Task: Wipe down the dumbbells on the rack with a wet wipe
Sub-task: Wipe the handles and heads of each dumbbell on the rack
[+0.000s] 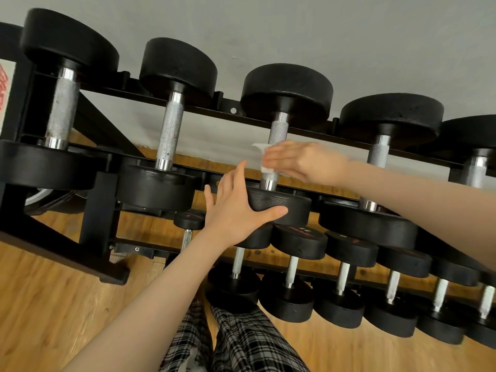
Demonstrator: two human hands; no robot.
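Several black dumbbells with knurled steel handles lie across the top tier of a black rack (pixel 99 210). My right hand (pixel 303 162) wraps a white wet wipe (pixel 264 159) around the handle of the third dumbbell (pixel 287 84) from the left. My left hand (pixel 236 208) rests flat against that dumbbell's near head (pixel 292 205), fingers straight and thumb under its front edge. The wipe is mostly hidden under my right fingers.
A lower tier holds several smaller dumbbells (pixel 298 242) near my legs. A grey wall (pixel 322 28) stands behind the rack, and a wooden floor (pixel 53 304) lies below. The rack's foot (pixel 112 277) juts out on the left. My plaid trousers (pixel 241 345) show at the bottom.
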